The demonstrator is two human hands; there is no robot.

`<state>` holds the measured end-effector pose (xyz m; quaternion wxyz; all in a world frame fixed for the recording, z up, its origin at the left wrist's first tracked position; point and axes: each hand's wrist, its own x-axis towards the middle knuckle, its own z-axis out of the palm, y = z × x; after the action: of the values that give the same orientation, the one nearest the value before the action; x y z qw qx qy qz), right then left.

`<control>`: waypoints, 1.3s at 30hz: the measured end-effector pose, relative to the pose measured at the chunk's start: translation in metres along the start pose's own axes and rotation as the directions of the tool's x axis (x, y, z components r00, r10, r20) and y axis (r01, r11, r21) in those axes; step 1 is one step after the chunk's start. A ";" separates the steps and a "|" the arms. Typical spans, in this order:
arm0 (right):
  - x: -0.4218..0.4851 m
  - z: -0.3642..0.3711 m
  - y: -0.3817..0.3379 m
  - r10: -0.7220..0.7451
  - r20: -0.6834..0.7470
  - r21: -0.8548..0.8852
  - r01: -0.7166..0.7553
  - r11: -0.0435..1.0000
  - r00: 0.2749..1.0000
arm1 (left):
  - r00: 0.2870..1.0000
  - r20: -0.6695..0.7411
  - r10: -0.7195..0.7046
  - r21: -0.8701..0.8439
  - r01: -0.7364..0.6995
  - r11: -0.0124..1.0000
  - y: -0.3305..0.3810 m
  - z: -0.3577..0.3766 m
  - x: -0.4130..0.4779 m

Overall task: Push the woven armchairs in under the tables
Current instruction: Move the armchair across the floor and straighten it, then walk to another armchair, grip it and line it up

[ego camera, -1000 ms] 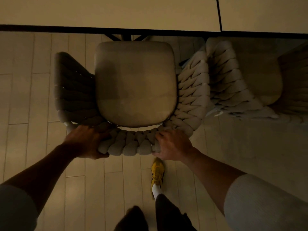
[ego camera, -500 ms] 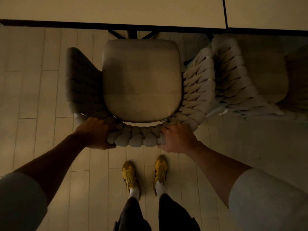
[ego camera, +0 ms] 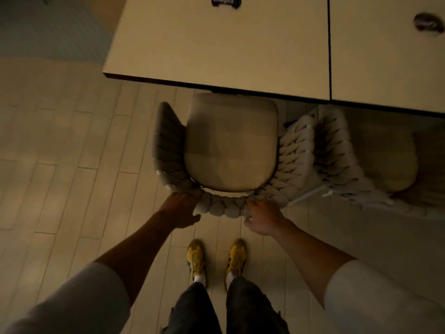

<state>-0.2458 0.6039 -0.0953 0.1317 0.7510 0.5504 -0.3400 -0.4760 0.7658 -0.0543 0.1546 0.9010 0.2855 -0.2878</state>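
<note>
- The woven armchair (ego camera: 231, 145), centre frame, is gripped at its backrest by the curled left hand (ego camera: 180, 212) and right hand (ego camera: 263, 219).
- Its seat front is seen at the table (ego camera: 216, 44) edge.

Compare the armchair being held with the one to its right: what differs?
Left hand and right hand grip the held armchair by its woven back; nothing touches the right armchair. The held armchair faces the left table; the right armchair, the right table. The held armchair shows whole; the right armchair is cropped. Shared: thick woven arms, beige seat cushions.
</note>
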 end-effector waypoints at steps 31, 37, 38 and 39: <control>-0.066 -0.081 -0.026 -0.085 0.137 0.074 0.076 0.994 0.987 | 0.970 0.005 -0.242 -0.153 0.239 0.959 0.012 -0.012 -0.123; -0.062 -0.047 0.001 0.008 0.052 0.136 -0.015 0.991 0.999 | 0.993 -0.037 -0.112 -0.080 0.109 0.991 0.009 -0.030 -0.105; -0.060 -0.039 0.009 0.009 0.048 0.150 -0.016 0.989 0.999 | 0.995 -0.039 -0.094 -0.081 0.091 0.993 0.009 -0.033 -0.102; -0.067 -0.036 0.012 0.037 0.042 0.195 -0.045 0.980 0.998 | 0.997 -0.044 -0.057 -0.073 0.054 0.996 0.009 -0.036 -0.095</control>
<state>-0.2322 0.5705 -0.0269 0.0746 0.7649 0.4959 -0.4042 -0.5185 0.7339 0.0325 0.1720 0.8930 0.3239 -0.2608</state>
